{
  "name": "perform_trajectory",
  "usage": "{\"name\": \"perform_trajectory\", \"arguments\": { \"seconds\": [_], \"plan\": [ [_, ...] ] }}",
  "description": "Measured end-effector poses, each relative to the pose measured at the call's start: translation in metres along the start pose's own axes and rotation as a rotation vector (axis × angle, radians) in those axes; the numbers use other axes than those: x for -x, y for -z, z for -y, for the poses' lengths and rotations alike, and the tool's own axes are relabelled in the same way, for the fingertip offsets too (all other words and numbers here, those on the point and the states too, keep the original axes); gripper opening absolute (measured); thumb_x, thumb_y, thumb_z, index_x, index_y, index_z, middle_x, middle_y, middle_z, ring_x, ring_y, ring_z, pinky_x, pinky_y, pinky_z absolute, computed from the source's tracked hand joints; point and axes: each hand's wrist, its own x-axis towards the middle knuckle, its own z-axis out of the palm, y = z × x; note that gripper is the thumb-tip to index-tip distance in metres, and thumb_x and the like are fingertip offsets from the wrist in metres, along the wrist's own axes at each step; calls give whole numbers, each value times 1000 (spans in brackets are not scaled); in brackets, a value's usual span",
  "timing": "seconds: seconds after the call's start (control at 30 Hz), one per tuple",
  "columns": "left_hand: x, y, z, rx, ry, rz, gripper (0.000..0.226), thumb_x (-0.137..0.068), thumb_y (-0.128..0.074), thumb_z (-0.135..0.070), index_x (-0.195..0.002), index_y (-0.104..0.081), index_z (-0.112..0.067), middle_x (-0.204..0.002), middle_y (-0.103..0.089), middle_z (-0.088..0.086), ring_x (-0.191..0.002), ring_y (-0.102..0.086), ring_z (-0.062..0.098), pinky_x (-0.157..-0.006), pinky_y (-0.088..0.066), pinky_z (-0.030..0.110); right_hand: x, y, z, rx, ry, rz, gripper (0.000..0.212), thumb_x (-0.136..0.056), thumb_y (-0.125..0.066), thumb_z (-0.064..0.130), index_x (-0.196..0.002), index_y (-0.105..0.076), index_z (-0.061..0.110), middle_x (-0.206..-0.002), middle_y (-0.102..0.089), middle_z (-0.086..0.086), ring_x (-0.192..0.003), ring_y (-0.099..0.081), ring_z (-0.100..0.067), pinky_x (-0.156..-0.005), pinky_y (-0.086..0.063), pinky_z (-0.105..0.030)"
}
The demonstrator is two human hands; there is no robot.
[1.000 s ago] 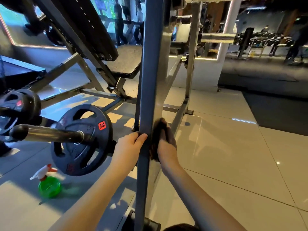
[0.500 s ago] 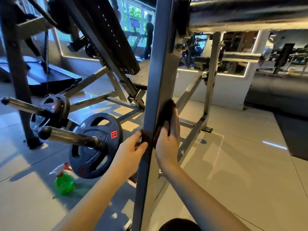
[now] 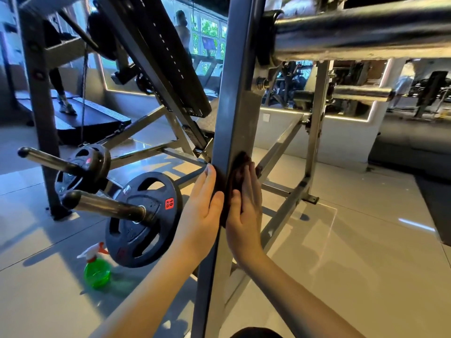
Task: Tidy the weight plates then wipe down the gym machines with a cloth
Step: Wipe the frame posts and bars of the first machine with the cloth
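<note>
A grey steel upright post [image 3: 235, 106] of the gym machine stands right before me. A dark brown cloth [image 3: 240, 167] is wrapped round the post at mid height. My right hand [image 3: 246, 203] presses the cloth flat against the post's right face with straight fingers. On the left face, my left hand [image 3: 202, 203] lies flat too, its thumb on the cloth's edge. A black 10 kg weight plate [image 3: 144, 220] hangs on a chrome peg [image 3: 105, 206] to the left. Smaller black plates [image 3: 83, 172] sit on a second peg behind it.
A green spray bottle [image 3: 96, 269] stands on the tiled floor below the 10 kg plate. A thick bar [image 3: 366, 28] crosses overhead at the right. The slanted bench pad [image 3: 170, 57] and frame struts [image 3: 275, 152] lie behind the post. A person stands on a treadmill [image 3: 92, 120] far left.
Both hands have slid the cloth up the post, and the left hand went from a thumb grip to lying flat. My view has risen and moved closer.
</note>
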Motion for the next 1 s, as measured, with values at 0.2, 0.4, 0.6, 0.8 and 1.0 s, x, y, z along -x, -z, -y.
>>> {"name": "perform_trajectory", "arguments": {
  "seconds": [0.2, 0.4, 0.6, 0.8, 1.0],
  "plan": [
    [-4, -3, 0, -26, -36, -37, 51, -103, -36, -19, -147, -15, -32, -153, -16, -20, -138, -10, -11, -97, -9, -8, -93, 4, 15, -33, 38, -140, 48, -96, -34, 32, -145, -31, 29, -146, -32, 13, -136, -31, 3, -112, -37, -29],
    [-12, -2, 0, -55, -88, -51, 49, -97, -32, -38, -143, -14, -37, -149, -13, -27, -133, -6, -23, -107, -9, 2, -48, -2, 4, -27, 110, -28, 51, -100, -32, 26, -149, -37, 15, -158, -29, 3, -146, -21, -7, -118, -29, -46],
    [-11, 0, 0, -84, -71, -33, 50, -96, -28, -42, -144, -14, -38, -147, -12, -30, -131, -5, -24, -105, -8, 4, -96, 4, 18, -93, -82, -149, 48, -102, -38, 31, -148, -39, 18, -140, -48, 5, -127, -44, -3, -109, -41, -39],
    [-11, 1, -2, -40, -65, -30, 47, -97, -29, -45, -141, -15, -41, -147, -13, -31, -134, -7, -21, -107, -10, 6, -85, 3, 16, -45, 53, -90, 46, -101, -33, 34, -146, -35, 27, -150, -37, 9, -139, -33, -3, -115, -33, -36],
    [-10, 2, 0, -46, -72, -26, 49, -93, -27, -44, -140, -16, -43, -146, -12, -34, -137, -8, -16, -113, -11, 16, -81, 0, 20, -101, -78, -86, 48, -102, -36, 36, -146, -41, 17, -141, -49, 4, -130, -45, -8, -109, -39, -41]
  ]
}}
